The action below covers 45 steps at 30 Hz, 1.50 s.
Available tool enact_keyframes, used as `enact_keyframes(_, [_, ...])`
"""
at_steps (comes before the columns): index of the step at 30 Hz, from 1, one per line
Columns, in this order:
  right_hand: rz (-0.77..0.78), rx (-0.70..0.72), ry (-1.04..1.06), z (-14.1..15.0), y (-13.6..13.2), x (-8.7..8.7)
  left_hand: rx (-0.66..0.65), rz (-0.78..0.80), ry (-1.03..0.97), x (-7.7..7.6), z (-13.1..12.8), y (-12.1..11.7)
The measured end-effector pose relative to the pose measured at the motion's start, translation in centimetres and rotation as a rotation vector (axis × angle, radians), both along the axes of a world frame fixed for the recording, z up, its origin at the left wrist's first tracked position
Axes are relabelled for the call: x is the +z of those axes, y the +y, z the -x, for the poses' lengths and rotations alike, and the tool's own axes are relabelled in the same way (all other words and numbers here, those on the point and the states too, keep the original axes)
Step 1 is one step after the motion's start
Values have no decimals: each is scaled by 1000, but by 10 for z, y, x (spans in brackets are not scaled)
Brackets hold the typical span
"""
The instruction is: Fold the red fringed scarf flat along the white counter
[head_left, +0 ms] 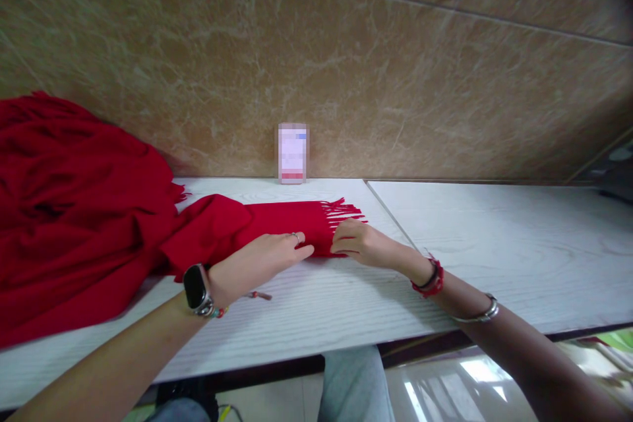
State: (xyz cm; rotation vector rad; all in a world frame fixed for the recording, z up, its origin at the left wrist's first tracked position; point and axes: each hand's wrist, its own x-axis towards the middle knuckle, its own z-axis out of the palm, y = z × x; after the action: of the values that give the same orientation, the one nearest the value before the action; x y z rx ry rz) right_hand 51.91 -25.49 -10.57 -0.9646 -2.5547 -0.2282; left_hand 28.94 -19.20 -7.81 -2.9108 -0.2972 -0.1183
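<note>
A red fringed scarf point(287, 216) lies on the white wood-grain table, its end flattened into a narrow strip. My left hand point(264, 262) rests on the near side of this strip, palm down with the fingers stretched out. At the fringed end, my right hand point(360, 242) has its fingers closed together on the scarf's near corner; its fingertips are partly hidden. The loose red fringe point(343, 209) spreads to the right, just beyond that hand. Toward the left, the scarf runs bunched up into a big red heap of cloth.
The heap of red cloth point(74, 211) covers the table's left end. A phone point(292, 155), its screen blurred, leans upright against the brown marbled wall point(346, 79). A seam crosses the white table point(494, 237) right of the fringe. A dark object point(618, 171) stands at far right.
</note>
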Motion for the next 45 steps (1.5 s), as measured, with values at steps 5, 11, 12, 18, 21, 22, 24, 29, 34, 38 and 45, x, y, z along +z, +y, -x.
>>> enact_keyframes(5, [-2,-8,-11,0,-2,4,-55,-132,29,-2,-1,4])
enact_keyframes(11, [-23,-12,19,-1,-1,1,-81,-176,27,-7,-6,5])
enact_keyframes(12, [-26,-13,24,-1,-1,1,-90,-183,17,-7,-8,3])
enact_keyframes(18, [-3,-29,96,-2,-1,-1,-206,-196,-18,-7,-16,-2])
enact_keyframes(21, [8,-34,97,-3,0,-3,-207,-200,-31,-11,-17,-1])
enact_keyframes(22, [3,-34,95,-3,0,-3,-202,-204,-35,-11,-17,-1])
enact_keyframes(24, [-9,-31,86,-3,1,-3,-197,-211,-31,-10,-16,0])
enact_keyframes(29, [-20,-13,16,-4,0,1,-166,-184,-6,-8,-12,5])
enact_keyframes(34, [3,-15,-61,-2,-3,4,-134,-108,6,-10,-9,12])
enact_keyframes(38, [2,-22,-71,1,-4,0,-140,-77,31,-11,-9,11])
enact_keyframes(45, [-15,-18,-191,5,-7,1,-135,-98,62,-10,-6,11])
